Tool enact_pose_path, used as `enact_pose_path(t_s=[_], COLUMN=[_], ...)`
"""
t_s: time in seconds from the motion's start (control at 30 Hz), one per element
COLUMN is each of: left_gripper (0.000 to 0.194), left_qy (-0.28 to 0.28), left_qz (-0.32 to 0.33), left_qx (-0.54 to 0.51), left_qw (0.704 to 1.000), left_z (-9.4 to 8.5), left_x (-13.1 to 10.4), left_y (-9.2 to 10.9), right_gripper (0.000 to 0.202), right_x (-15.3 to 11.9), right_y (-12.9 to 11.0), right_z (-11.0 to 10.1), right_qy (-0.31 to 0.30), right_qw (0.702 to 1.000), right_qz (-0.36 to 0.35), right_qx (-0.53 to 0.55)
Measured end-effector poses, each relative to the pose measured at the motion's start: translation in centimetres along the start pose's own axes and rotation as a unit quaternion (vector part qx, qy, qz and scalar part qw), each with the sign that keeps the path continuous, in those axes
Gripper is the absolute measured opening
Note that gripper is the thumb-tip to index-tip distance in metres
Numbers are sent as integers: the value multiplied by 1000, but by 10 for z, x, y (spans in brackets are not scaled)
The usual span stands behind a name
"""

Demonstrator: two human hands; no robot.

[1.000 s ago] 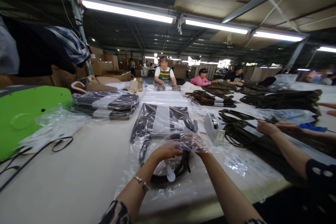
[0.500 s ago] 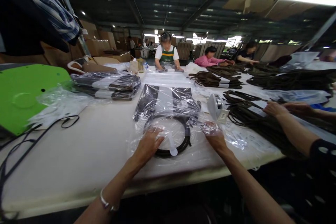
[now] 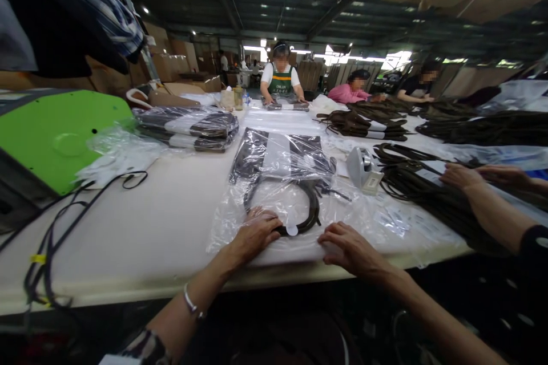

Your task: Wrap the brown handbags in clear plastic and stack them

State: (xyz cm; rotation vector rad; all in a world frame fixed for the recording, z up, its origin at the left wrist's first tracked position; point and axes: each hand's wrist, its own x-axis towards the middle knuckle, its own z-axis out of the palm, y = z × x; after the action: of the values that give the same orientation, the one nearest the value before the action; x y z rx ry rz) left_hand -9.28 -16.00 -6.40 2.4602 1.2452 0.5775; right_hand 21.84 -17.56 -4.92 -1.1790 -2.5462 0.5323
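Observation:
A clear plastic bag (image 3: 240, 205) lies flat in front of me with a folded dark garment (image 3: 250, 154) inside, wrapped by a pale paper band (image 3: 277, 155). Below the garment, a coil of dark cord (image 3: 314, 205) with a round white tag (image 3: 291, 230) lies at the bag's near part. My left hand (image 3: 254, 234) rests on the plastic at the coil's lower left, fingers stretched out. At the bag's near right side, my right hand (image 3: 349, 248) touches the film with its fingers loosely bent and apart.
A tape dispenser (image 3: 363, 171) stands right of the bag. Bagged garments (image 3: 188, 125) are stacked left, near a green machine (image 3: 64, 137) and black straps (image 3: 53, 245). A co-worker's hands (image 3: 466, 177) handle dark corded items at right. Other people work across the table (image 3: 171, 234).
My right hand has come down from the bag's upper right to its near right side. My left hand has shifted slightly over the coil. The view has turned a little left.

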Motion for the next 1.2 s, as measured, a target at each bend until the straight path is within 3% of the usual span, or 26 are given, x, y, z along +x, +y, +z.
enact_pose_path(t_s=[0.07, 0.17, 0.27, 0.37, 0.43, 0.47, 0.5, 0.57, 0.63, 0.67, 0.73, 0.8, 0.87, 0.97, 1.1, 1.2], left_gripper=[25, 22, 21, 24, 34, 40, 46, 55, 60, 62, 61, 51, 38, 28, 32, 32], left_qy=[11, 32, 55, 69, 85, 97, 113, 151, 207, 242, 307, 349, 376, 421, 442, 439], left_qz=[-3, -6, -11, -20, -28, -36, -49, -86, -136, -165, -223, -269, -294, -296, -294, -315], left_qx=[3, -3, -6, -8, -26, -47, -78, -168, -305, -390, -560, -678, -727, -735, -733, -727], left_qw=[1000, 999, 998, 997, 996, 994, 989, 970, 919, 873, 736, 589, 494, 441, 425, 424], left_z=[2, 5, 6, 6, 6, 5, 5, 2, -4, -9, -20, -33, -44, -52, -51, -49], left_x=[2, 3, 2, -1, -3, -6, -9, -20, -35, -44, -60, -72, -78, -81, -86, -95], left_y=[0, 1, 2, 2, 0, 0, -1, -3, -6, -7, -12, -16, -21, -25, -25, -25], right_gripper=[17, 27, 24, 21, 19, 18, 17, 25, 47, 58, 69, 65, 53, 44, 40, 34], right_x=[-1, 0, -2, -6, -6, -4, -1, 8, 17, 20, 21, 15, 4, -17, -42, -53], right_y=[-3, -4, -13, -32, -45, -50, -52, -48, -32, -21, 3, 23, 35, 42, 42, 45], right_z=[6, 18, 25, 15, -3, -15, -28, -53, -72, -76, -76, -65, -48, -19, 13, 21], right_qy=[7, 30, 33, -37, -69, -42, 25, 219, 353, 370, 328, 248, 180, 158, 202, 230], right_qw=[1000, 999, 999, 999, 997, 999, 1000, 971, 909, 889, 885, 904, 918, 931, 937, 924], right_qz=[-18, -13, -4, -17, -17, -18, -19, -12, 22, 50, 120, 197, 259, 261, 197, 209], right_qx=[-18, -30, -38, -17, 14, 15, -2, -99, -221, -266, -308, -287, -240, -200, -204, -221])
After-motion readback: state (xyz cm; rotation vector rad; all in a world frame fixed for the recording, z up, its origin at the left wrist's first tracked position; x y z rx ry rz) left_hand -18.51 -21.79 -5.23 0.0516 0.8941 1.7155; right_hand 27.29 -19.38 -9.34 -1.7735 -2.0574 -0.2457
